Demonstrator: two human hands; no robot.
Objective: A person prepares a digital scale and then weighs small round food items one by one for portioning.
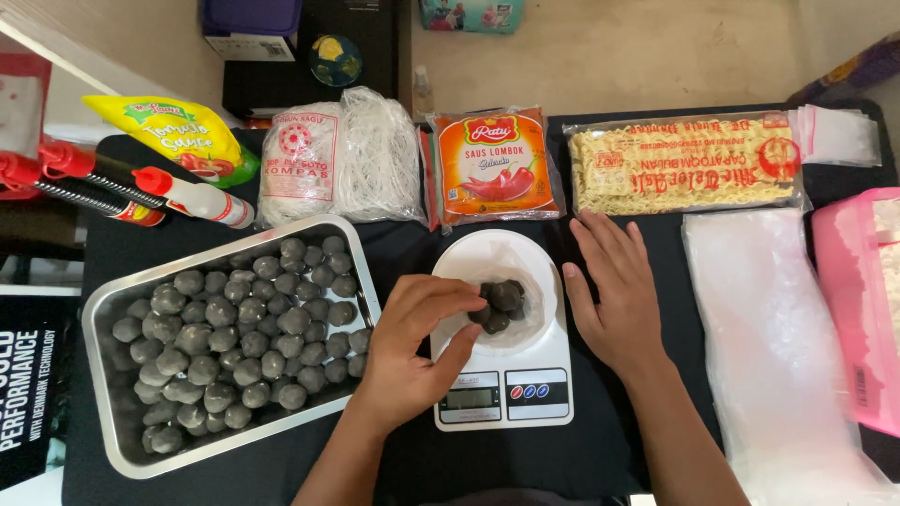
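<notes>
A white kitchen scale (511, 379) stands in the middle of the black table. On its platform lies an open clear plastic bag (511, 262) with a few dark grey meatballs (502, 302) inside. My left hand (417, 342) reaches over the scale's left edge, its fingertips curled at the bag beside the meatballs; whether it grips one I cannot tell. To the right of the scale my right hand (614, 290) rests flat on the table, fingers apart, holding nothing. A metal tray (103, 323) at the left holds several grey meatballs (234, 342).
Along the back lie a yellow sauce pouch (173, 136), bags of white noodles (342, 155), an orange chili sauce pouch (489, 167) and a pack of yellow noodles (684, 164). Red-capped bottles (141, 192) lie at left. Clear plastic bags (778, 347) and a pink container (858, 300) are at right.
</notes>
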